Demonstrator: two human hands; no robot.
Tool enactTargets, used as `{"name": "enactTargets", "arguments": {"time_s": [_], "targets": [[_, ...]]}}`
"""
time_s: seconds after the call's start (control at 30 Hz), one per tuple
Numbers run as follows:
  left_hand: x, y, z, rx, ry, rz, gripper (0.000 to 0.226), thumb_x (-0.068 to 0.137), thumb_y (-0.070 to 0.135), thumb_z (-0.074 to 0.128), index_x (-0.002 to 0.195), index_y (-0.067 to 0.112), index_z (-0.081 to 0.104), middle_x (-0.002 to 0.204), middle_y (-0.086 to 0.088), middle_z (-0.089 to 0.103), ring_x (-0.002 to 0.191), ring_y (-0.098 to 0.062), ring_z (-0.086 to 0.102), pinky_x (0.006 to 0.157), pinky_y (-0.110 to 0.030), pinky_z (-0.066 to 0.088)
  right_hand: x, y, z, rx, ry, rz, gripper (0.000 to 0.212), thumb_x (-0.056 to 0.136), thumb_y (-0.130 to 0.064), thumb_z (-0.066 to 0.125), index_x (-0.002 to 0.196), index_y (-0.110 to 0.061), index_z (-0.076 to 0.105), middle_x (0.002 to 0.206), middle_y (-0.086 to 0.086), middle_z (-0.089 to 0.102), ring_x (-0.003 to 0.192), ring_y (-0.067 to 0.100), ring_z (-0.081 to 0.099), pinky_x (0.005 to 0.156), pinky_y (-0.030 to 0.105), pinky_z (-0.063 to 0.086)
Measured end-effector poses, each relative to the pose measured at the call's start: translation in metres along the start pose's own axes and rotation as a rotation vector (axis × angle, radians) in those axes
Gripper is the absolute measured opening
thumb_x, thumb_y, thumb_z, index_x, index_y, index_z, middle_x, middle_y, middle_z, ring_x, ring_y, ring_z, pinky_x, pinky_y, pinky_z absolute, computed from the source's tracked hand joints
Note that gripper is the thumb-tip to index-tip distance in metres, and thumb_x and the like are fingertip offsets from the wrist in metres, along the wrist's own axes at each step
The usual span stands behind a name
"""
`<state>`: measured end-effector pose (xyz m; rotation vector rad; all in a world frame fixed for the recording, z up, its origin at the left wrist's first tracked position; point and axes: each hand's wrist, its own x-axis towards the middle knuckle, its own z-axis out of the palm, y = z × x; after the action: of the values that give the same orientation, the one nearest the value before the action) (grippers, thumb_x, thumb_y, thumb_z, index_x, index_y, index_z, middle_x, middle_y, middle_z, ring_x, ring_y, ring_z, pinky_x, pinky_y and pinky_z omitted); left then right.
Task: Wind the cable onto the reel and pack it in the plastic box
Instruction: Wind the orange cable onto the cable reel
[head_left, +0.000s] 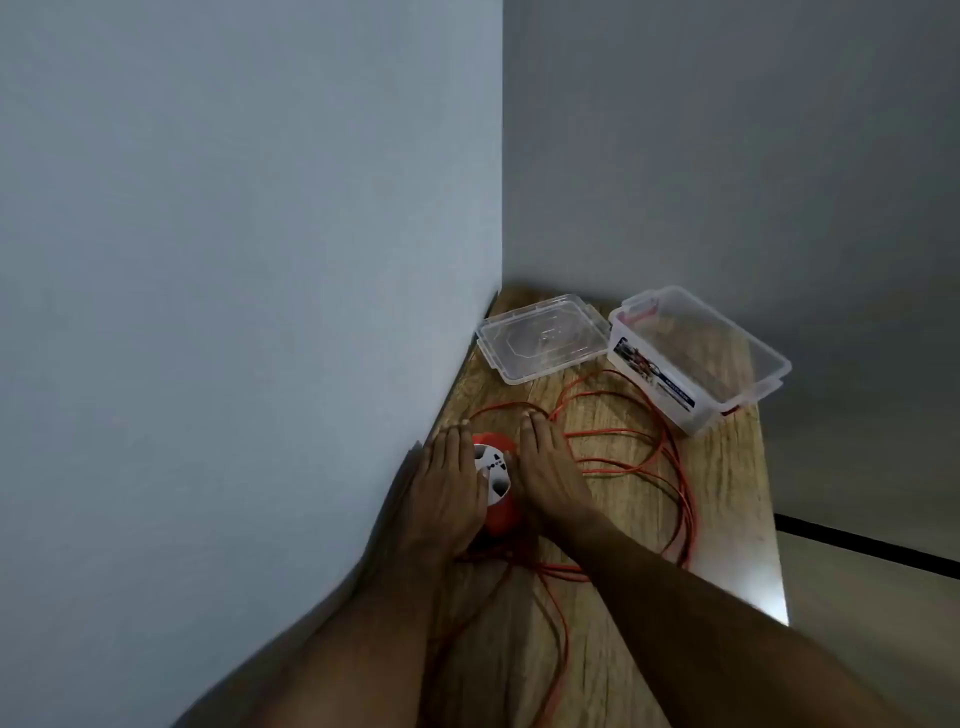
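My left hand (451, 486) lies flat against the left side of the reel (493, 480), fingers straight, pressing rather than gripping. The reel itself, red with a white socket face, sits on the wooden table (727, 493) close to the wall. My right hand (545, 467) rests on the reel's right side, fingers also extended and relaxed, clasping nothing that I can see. Right of the reel the orange cable (649, 462) sprawls in loose overlapping loops, with strands trailing back toward me. Beyond the reel lies the clear lid (540, 338), and to the reel's far right stands the open plastic box (696, 358), with nothing in it that I can make out. Almost none of the cable looks wound, I judge. The risk is those crossed loops: pulled in carelessly they could knot, or drag a loop against the box and shove it toward the table edge.
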<state>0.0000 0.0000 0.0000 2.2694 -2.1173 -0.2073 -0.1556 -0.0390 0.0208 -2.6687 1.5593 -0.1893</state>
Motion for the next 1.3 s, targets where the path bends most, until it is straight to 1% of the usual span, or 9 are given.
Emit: {"name": "enactTargets", "arguments": {"time_s": [0.13,0.2,0.37,0.53,0.77,0.93,1.0,1.13,1.3], "targets": [[0.001,-0.008,0.006,-0.195,-0.098,-0.045,0.071,0.102,0.048,0.039,0.158,0.016,0.009,0.166,-0.004,0.011,0.153,-0.022,0.011,0.121,-0.028,-0.004,0.005,-0.005,0.007,0.123,-0.021,0.002,0.048,0.086,-0.024,0.072,0.117,0.011,0.061,0.124,0.034,0.06,0.115,0.047,0.06,0.095,0.054,0.053],[0.0,-0.006,0.004,-0.315,-0.101,-0.033,0.066,0.102,0.042,0.048,0.153,0.021,0.011,0.163,0.002,0.014,0.151,-0.018,0.016,0.117,-0.021,-0.004,0.009,-0.008,0.014,0.147,-0.041,-0.004,0.046,0.096,-0.025,0.05,0.119,0.012,0.06,0.123,0.032,0.062,0.112,0.044,0.063,0.092,0.052,0.055],[-0.006,-0.005,0.007,-0.299,-0.041,-0.058,0.089,0.086,0.063,0.019,0.156,0.007,0.021,0.162,-0.012,0.027,0.149,-0.03,0.026,0.121,-0.032,0.004,0.011,-0.015,0.023,0.141,-0.018,-0.027,0.049,0.099,-0.021,0.029,0.113,0.011,0.063,0.117,0.03,0.064,0.101,0.04,0.065,0.089,0.049,0.055],[0.0,-0.005,0.018,-0.283,0.01,-0.102,0.078,0.089,0.055,0.032,0.15,0.007,0.038,0.151,-0.015,0.046,0.139,-0.033,0.044,0.119,-0.041,0.025,0.019,-0.008,0.035,0.223,0.009,-0.013,0.055,0.102,-0.029,0.021,0.129,0.007,0.053,0.125,0.023,0.059,0.11,0.033,0.056,0.098,0.046,0.047],[-0.003,-0.003,0.012,-0.393,-0.019,-0.296,0.099,0.079,0.072,0.03,0.158,0.015,0.012,0.164,-0.005,0.022,0.149,-0.024,0.025,0.122,-0.033,0.015,0.034,-0.005,0.037,0.351,0.036,0.097,0.051,0.097,-0.043,0.028,0.118,-0.004,0.055,0.112,0.014,0.055,0.099,0.025,0.05,0.088,0.044,0.047],[0.0,0.002,0.007,-0.357,0.052,-0.353,0.09,0.089,0.068,0.043,0.157,0.015,0.014,0.163,-0.005,0.023,0.149,-0.023,0.025,0.121,-0.032,0.017,0.035,-0.004,0.031,0.554,0.003,0.125,0.045,0.099,-0.046,0.043,0.125,-0.01,0.049,0.123,0.008,0.044,0.091,0.019,0.055,0.074,0.033,0.048],[0.001,0.005,0.001,-0.335,0.063,-0.384,0.09,0.087,0.07,0.031,0.156,0.015,0.018,0.162,-0.007,0.026,0.148,-0.024,0.028,0.121,-0.033,0.02,0.036,-0.001,0.026,0.613,0.02,0.068,0.05,0.096,-0.051,0.043,0.127,-0.012,0.048,0.125,0.005,0.042,0.091,0.017,0.057,0.073,0.032,0.05],[-0.001,0.013,-0.017,-0.311,0.162,-0.4,0.072,0.09,0.067,0.038,0.14,0.016,0.043,0.136,-0.005,0.054,0.118,-0.017,0.055,0.096,-0.022,0.042,0.034,0.009,0.013,0.685,0.087,-0.032,0.039,0.095,-0.044,0.053,0.123,-0.016,0.05,0.12,-0.003,0.042,0.092,0.008,0.052,0.075,0.024,0.048],[-0.002,0.019,-0.054,-0.466,0.187,-0.324,0.044,0.097,0.05,0.053,0.123,0.015,0.056,0.116,0.0,0.063,0.093,-0.01,0.061,0.072,-0.007,0.042,0.026,0.017,-0.01,0.754,0.166,-0.065,0.048,0.092,-0.053,0.047,0.125,-0.018,0.052,0.121,-0.004,0.045,0.099,0.008,0.053,0.082,0.027,0.049]]}}
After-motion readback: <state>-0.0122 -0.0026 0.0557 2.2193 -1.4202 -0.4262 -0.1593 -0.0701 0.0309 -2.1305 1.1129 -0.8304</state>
